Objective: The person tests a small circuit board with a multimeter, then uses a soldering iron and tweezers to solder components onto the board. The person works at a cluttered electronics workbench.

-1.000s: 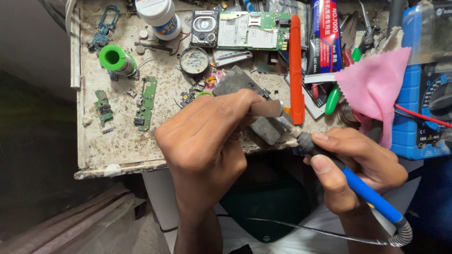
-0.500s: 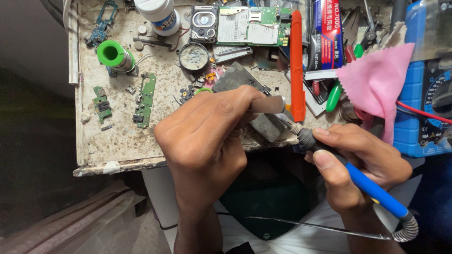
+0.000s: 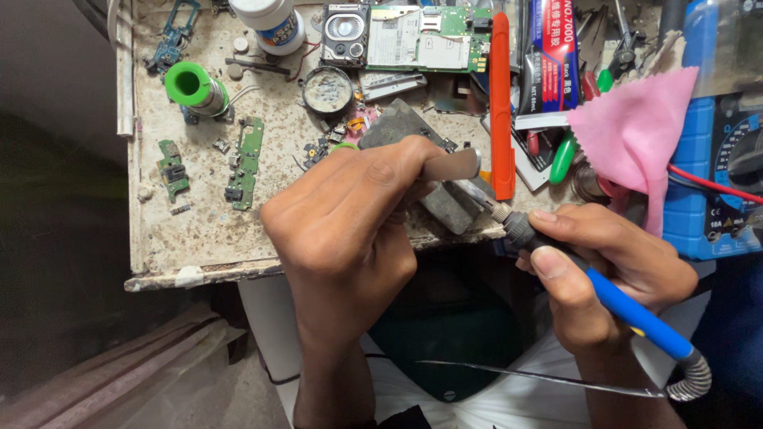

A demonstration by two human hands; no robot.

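My left hand (image 3: 350,214) is closed over metal tweezers (image 3: 449,164) above a dark grey block (image 3: 433,199) near the bench's front edge. What the tweezer tips pinch is hidden by my fingers. My right hand (image 3: 612,270) grips a blue-handled soldering iron (image 3: 628,310). Its metal tip (image 3: 481,195) points left and up, meeting the spot under my left fingers. A coiled cable leaves the handle's rear at the lower right.
The stained workbench (image 3: 199,238) carries small green circuit boards (image 3: 246,159), a green-capped spool (image 3: 191,86), a round tin (image 3: 326,89), a phone board (image 3: 421,36), an orange pry tool (image 3: 501,103), a pink cloth (image 3: 636,135) and a blue meter (image 3: 719,159).
Both hands hold nearly the same pose. The view has shifted slightly, with the hands and iron sitting a little lower in frame.
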